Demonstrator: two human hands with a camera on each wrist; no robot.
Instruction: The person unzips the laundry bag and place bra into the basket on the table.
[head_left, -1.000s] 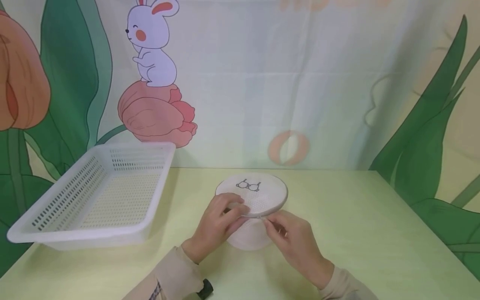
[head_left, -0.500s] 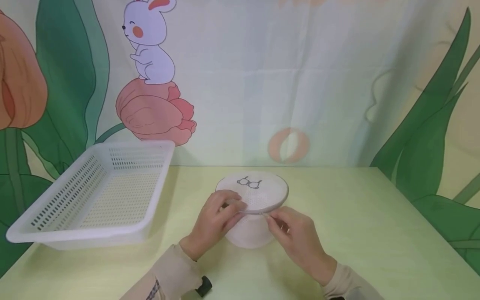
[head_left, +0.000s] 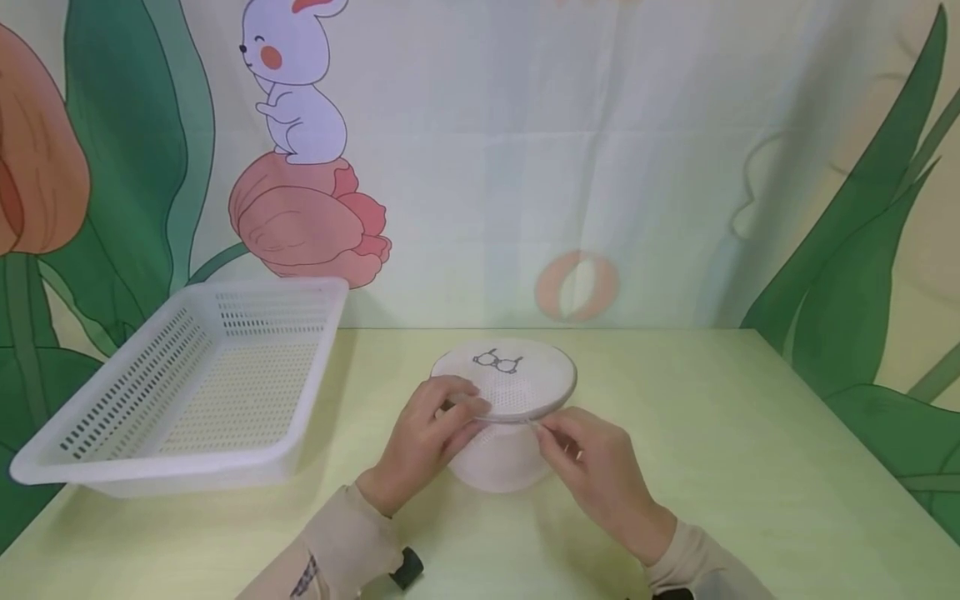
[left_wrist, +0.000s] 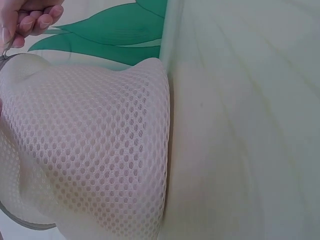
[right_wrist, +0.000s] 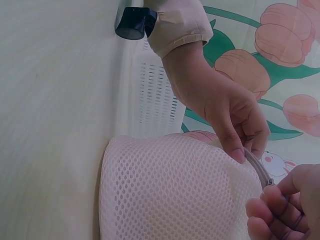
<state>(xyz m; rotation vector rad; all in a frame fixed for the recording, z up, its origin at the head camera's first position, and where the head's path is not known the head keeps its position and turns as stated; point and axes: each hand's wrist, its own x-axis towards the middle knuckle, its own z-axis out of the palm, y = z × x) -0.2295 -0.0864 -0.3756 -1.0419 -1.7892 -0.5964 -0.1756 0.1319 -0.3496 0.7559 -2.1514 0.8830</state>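
A white mesh laundry bag [head_left: 495,462], round-topped with a bra outline printed on its lid, stands upright on the table. A grey zipper [right_wrist: 258,167] runs round the lid's edge. My left hand [head_left: 423,442] grips the lid's front-left rim, thumb and fingers on either side of the edge. At the front rim, just right of centre, my right hand [head_left: 603,479] pinches the zipper pull [right_wrist: 270,182]. In the left wrist view the mesh side [left_wrist: 95,140] fills the left part, with the right hand [left_wrist: 32,22] above it. Whether anything lies inside the bag cannot be seen.
On the left of the pale green table [head_left: 750,467] stands a white slotted plastic basket [head_left: 288,462]. A printed cloth backdrop [head_left: 645,167] with a rabbit and tulips hangs behind the table. A black wrist device [head_left: 407,568] sits at the left sleeve.
My right hand has slid slightly right along the zipper at the front rim. My left hand keeps its grip on the bag. The head view has tilted a little downward.
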